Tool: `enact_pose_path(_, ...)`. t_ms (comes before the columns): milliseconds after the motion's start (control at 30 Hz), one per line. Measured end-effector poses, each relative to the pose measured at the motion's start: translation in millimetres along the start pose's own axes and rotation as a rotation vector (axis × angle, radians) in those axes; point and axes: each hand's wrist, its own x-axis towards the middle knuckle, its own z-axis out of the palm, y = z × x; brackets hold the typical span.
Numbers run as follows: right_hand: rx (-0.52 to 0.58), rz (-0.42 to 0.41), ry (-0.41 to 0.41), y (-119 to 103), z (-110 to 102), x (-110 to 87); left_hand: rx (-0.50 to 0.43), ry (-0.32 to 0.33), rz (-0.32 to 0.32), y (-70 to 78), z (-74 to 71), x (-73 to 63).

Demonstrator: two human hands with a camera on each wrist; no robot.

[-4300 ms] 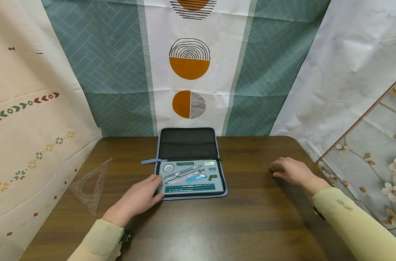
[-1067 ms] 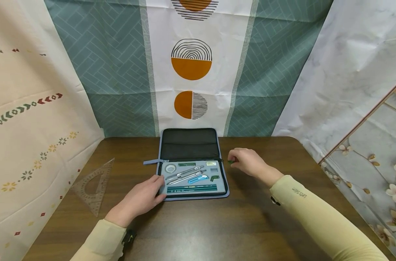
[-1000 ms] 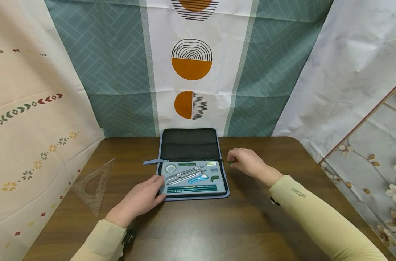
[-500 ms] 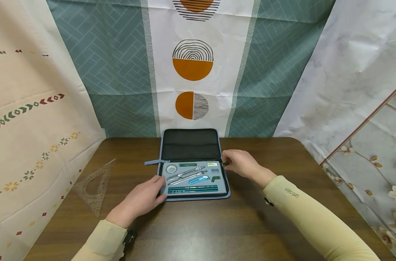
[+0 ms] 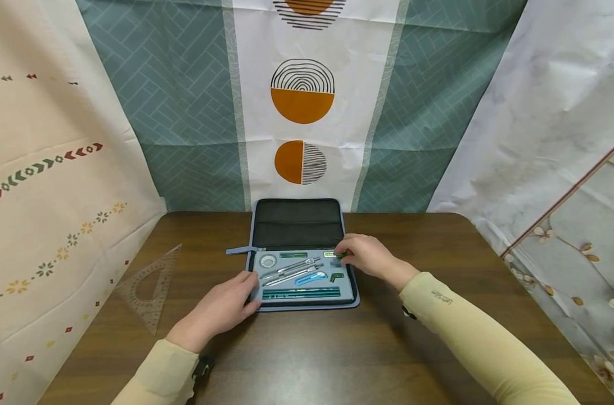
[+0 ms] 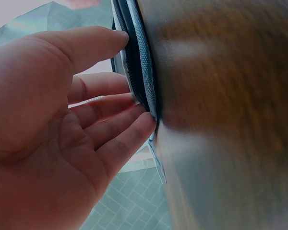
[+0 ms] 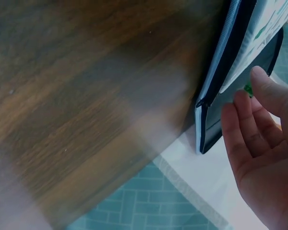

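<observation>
An open zip case point(image 5: 297, 225) holds a grey tray of drawing tools at the back middle of the table. My right hand point(image 5: 370, 256) is over the tray's back right corner. Between its thumb and fingertips it pinches a small green piece point(image 7: 248, 89), mostly hidden by the fingers; I cannot tell its kind. Beside those fingertips lies a white-and-green eraser point(image 5: 329, 255). My left hand point(image 5: 213, 309) rests at the case's left front corner, thumb and loosely extended fingers touching the zipped edge point(image 6: 143, 57).
In the tray lie a compass point(image 5: 290, 269), a blue utility knife point(image 5: 310, 278), green pencils point(image 5: 301, 293), a round white disc point(image 5: 267, 261) and a green angled piece point(image 5: 337, 276). A clear set square point(image 5: 152, 289) lies at left. Curtains stand behind the table.
My right hand has come from the table's right side, with the small green piece, leftward over the tray's back right corner. My left hand stays at the case.
</observation>
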Motion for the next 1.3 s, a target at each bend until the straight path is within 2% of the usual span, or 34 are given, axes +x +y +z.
enact_pose_path(333, -0.031, -0.024, -0.062, -9.5, 5.1, 2.4, 0.002, 0.004, 0.005, -0.5, 0.0, -0.1)
enact_pose_path(800, -0.046, -0.049, -0.01, -8.5, 11.2, 3.5, 0.01, 0.02, 0.018, -2.0, 1.2, -0.5)
enact_pose_path(1300, -0.022, -0.032, 0.017, -7.1, 13.1, -2.1, 0.011, 0.02, 0.021, -3.4, 2.1, -0.2)
